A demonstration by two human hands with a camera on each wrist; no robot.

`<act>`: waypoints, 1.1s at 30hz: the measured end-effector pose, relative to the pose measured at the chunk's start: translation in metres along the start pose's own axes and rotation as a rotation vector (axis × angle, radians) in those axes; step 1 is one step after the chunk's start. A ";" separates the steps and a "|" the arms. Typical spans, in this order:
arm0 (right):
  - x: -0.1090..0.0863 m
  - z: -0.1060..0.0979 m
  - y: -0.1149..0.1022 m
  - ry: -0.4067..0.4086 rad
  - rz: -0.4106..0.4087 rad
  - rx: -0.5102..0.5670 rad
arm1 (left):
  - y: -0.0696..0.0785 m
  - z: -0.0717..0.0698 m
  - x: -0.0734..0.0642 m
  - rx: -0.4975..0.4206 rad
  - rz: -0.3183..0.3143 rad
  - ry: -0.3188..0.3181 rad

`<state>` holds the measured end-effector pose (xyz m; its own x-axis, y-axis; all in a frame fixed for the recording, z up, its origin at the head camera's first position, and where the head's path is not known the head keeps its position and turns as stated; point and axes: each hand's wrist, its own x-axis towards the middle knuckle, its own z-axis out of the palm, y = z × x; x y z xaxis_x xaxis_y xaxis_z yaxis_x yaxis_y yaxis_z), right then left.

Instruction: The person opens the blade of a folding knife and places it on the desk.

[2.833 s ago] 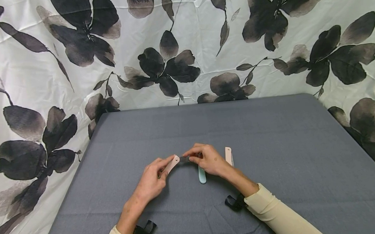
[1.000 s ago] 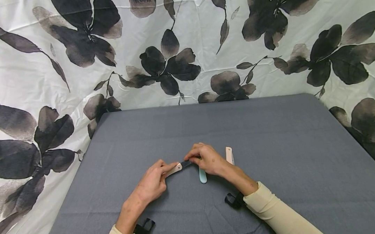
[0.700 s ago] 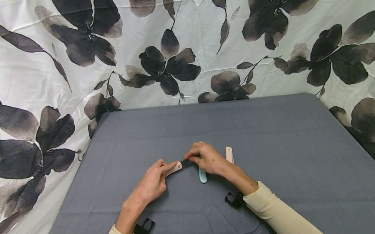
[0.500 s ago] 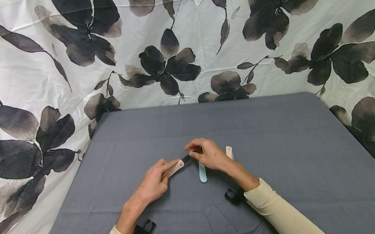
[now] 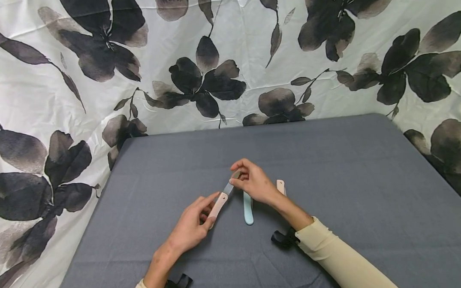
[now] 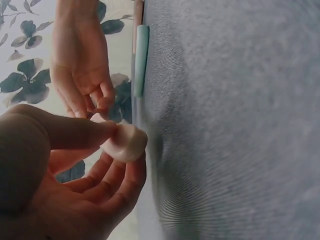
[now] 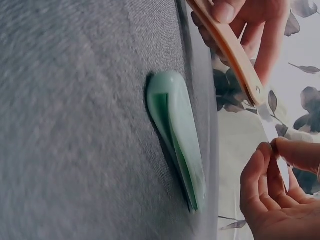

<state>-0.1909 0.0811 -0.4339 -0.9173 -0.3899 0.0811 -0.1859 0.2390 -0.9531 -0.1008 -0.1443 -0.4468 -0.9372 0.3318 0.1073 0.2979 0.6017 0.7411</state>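
Observation:
A folding knife (image 5: 218, 206) with a pale pink handle is held above the table, its metal blade (image 7: 266, 122) unfolded nearly in line with the handle. My left hand (image 5: 189, 225) grips the handle between thumb and fingers; the left wrist view shows the handle's butt end (image 6: 127, 142) there. With thumb and fingertips, my right hand (image 5: 257, 183) pinches the blade near its tip, partly covering it. Beneath the right hand lies a teal folding knife (image 5: 248, 210), its slotted handle (image 7: 175, 115) plain in the right wrist view.
Another pink-handled folding knife (image 5: 281, 187) lies to the right, partly hidden behind the right wrist. Grey cloth (image 5: 332, 165) covers the table. Behind it hangs a white curtain (image 5: 264, 39) with dark flowers. Black straps (image 5: 179, 286) show at both wrists.
The held knife has tilted to point farther away from me, and its blade has come closer in line with the handle. My right hand has moved up and away; the knives on the table stay put.

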 end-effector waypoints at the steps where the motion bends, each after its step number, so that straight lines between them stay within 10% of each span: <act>1: 0.001 0.000 0.001 0.003 0.007 0.022 | 0.000 0.000 0.000 0.000 0.007 -0.005; 13: 0.009 0.012 0.001 0.082 0.021 0.159 | 0.000 0.003 -0.003 -0.034 0.041 -0.085; 33: 0.010 0.028 0.002 0.159 0.086 0.068 | 0.001 0.005 -0.013 -0.006 0.046 -0.074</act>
<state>-0.1906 0.0531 -0.4435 -0.9737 -0.2243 0.0387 -0.0854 0.2024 -0.9756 -0.0872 -0.1447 -0.4510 -0.9068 0.4114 0.0922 0.3387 0.5805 0.7405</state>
